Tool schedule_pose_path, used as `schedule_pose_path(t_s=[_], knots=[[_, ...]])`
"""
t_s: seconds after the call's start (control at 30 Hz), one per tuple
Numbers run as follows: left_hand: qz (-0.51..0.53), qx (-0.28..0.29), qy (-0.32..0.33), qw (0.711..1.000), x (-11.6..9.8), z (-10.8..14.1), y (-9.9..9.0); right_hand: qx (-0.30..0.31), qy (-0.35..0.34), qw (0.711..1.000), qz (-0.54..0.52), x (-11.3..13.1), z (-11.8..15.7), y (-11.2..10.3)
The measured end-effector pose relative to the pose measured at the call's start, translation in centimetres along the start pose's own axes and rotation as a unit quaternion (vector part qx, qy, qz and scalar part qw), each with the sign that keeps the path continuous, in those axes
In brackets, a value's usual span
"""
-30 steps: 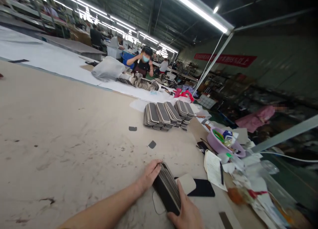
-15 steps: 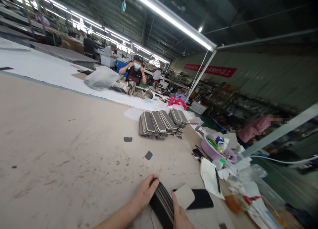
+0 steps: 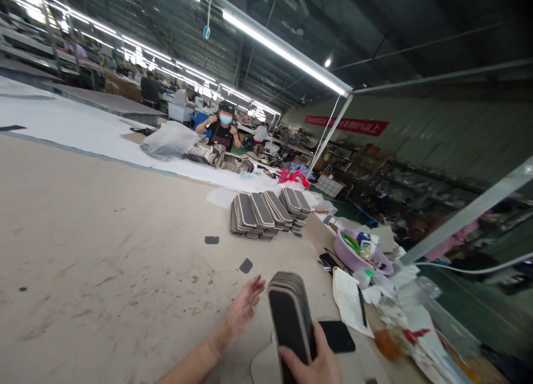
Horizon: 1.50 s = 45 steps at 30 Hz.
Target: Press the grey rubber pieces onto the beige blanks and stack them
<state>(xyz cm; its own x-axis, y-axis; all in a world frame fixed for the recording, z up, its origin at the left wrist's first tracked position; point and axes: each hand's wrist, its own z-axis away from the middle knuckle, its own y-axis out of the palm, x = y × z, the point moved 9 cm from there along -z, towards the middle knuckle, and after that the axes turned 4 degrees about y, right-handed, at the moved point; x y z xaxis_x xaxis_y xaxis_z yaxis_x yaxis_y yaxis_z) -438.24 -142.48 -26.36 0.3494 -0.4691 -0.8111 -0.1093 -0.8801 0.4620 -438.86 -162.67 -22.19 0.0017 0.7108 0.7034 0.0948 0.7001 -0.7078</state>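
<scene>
A thick stack of dark, round-ended pieces with pale edges is tilted up in my right hand, thumb across its front face and fingers round its side. My left hand is raised just left of the stack, apart from it, fingers spread and holding nothing. Below the held stack a pale flat piece lies partly hidden. A black flat object rests right of my right hand. Farther back, several similar stacks lean side by side, with two small dark scraps nearer me.
On the right are a purple basin with odds and ends, an open notebook with a pen, and plastic bags. A masked person sits across the table behind more stacked pieces. A metal post slants at right.
My left hand has let go of the stack and opened. The stack has turned its dark face toward me, now in my right hand alone. The masked person's hands have lowered slightly.
</scene>
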Motion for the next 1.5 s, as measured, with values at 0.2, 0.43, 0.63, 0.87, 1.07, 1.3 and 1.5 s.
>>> schedule_pose_path(t_s=[0.2, 0.43, 0.63, 0.87, 1.07, 1.3, 1.5], knots=[[-0.073, 0.097, 0.007, 0.993, -5.9, -0.9, 6.4, -0.02, -0.046, 0.973, -0.224, 4.7, -1.4, 1.2], [-0.211, 0.026, 0.0, 0.977, -3.6, -0.6, 3.0, -0.008, -0.082, 0.95, -0.3, 3.3, -1.0, 7.5], [-0.209, 0.024, -0.021, 0.977, -1.4, 0.1, 1.2, 0.009, -0.044, 0.945, -0.323, 2.1, -1.3, 9.3], [-0.25, -0.002, -0.002, 0.968, -0.6, 2.6, -0.9, 0.055, -0.009, 0.925, -0.376, 4.3, -2.0, 8.0], [-0.242, -0.125, -0.11, 0.956, 0.2, 4.4, -3.2, 0.173, -0.071, 0.895, -0.406, 7.8, -2.0, 9.3], [-0.132, -0.221, -0.161, 0.953, -5.0, -2.4, -5.2, 0.081, -0.141, 0.975, -0.152, 3.4, -3.3, 8.7], [-0.09, -0.304, -0.089, 0.944, -8.2, -17.3, -10.0, -0.029, -0.153, 0.982, 0.11, -4.9, -2.7, 9.2]])
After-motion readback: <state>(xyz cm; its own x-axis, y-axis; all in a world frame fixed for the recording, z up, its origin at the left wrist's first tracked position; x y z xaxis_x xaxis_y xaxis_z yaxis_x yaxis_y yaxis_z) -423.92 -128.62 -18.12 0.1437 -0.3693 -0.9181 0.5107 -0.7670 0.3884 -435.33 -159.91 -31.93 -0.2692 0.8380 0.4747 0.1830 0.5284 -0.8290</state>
